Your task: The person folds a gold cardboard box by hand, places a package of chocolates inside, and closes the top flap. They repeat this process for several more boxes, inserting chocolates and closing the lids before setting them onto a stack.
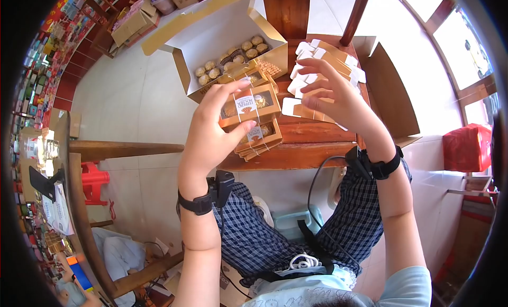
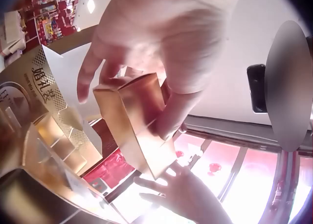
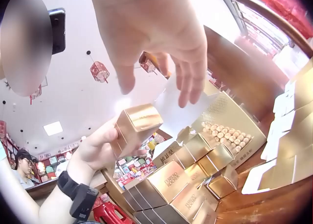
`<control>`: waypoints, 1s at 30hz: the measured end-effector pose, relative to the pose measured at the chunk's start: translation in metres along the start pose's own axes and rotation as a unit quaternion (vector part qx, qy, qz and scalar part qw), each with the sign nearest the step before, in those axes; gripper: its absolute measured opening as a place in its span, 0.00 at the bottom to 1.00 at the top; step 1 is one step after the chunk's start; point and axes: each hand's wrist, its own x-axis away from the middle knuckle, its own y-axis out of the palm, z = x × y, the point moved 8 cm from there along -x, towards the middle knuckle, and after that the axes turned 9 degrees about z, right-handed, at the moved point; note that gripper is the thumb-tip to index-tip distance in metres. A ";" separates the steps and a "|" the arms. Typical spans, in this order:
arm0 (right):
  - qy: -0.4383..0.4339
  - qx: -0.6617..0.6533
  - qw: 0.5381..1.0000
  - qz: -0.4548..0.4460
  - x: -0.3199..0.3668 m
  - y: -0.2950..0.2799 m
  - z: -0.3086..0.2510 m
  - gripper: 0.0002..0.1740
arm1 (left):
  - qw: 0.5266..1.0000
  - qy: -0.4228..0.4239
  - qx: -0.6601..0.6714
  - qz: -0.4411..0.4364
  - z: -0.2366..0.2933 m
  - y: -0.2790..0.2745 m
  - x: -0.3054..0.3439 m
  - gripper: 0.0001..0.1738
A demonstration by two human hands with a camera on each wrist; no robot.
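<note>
My left hand (image 1: 206,132) grips a small gold chocolate box (image 1: 245,104) by its edges, thumb on the near side and fingers on the far side. The box has clear windows, a white label and thin string around it. Open and relaxed, my right hand (image 1: 341,98) hovers to the right, apart from the box, holding nothing. More small gold boxes (image 3: 188,199) are stacked on the wooden bench (image 1: 312,132) below. Behind them stands a large gold carton (image 1: 278,56) with its lid up, and gold-wrapped chocolates (image 1: 254,47) sit inside it.
Flat, unfolded white-and-gold cartons (image 1: 338,56) lie on the bench's right part. A brown cardboard box (image 1: 389,90) stands beyond them, with a red bag (image 1: 468,148) farther right. A red stool (image 1: 94,182) and a wooden table (image 1: 79,201) are at the left.
</note>
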 end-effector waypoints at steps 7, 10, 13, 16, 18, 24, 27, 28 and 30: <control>0.004 0.391 0.920 -0.030 0.002 -0.004 0.061 0.31 | 0.987 0.024 -0.161 -0.010 -0.008 0.015 0.010 0.33; -0.019 0.498 0.866 -0.036 0.006 -0.001 0.080 0.34 | 0.981 0.024 -0.191 -0.004 -0.013 0.015 0.012 0.32; -0.030 0.529 0.848 -0.028 0.000 -0.005 0.103 0.37 | 0.982 0.022 -0.186 0.002 -0.013 0.013 0.013 0.31; -0.014 0.560 0.828 -0.029 -0.009 -0.007 0.119 0.39 | 0.979 0.025 -0.202 0.013 -0.016 0.011 0.012 0.31; -0.006 0.581 0.813 -0.030 -0.010 -0.008 0.125 0.41 | 0.978 0.038 -0.201 0.028 -0.017 0.010 0.012 0.30; -0.031 0.605 0.794 -0.050 -0.008 -0.006 0.126 0.44 | 0.983 0.016 -0.179 0.039 -0.025 0.010 0.009 0.30; -0.025 0.588 0.807 -0.051 -0.011 -0.008 0.132 0.44 | 0.982 0.024 -0.189 0.021 -0.027 0.014 0.009 0.28; -0.011 0.595 0.802 -0.055 -0.011 -0.010 0.135 0.44 | 0.982 0.024 -0.189 0.021 -0.029 0.015 0.009 0.28; 0.003 0.601 0.797 -0.059 -0.012 -0.012 0.141 0.44 | 0.973 0.043 -0.224 0.024 -0.031 0.016 0.009 0.25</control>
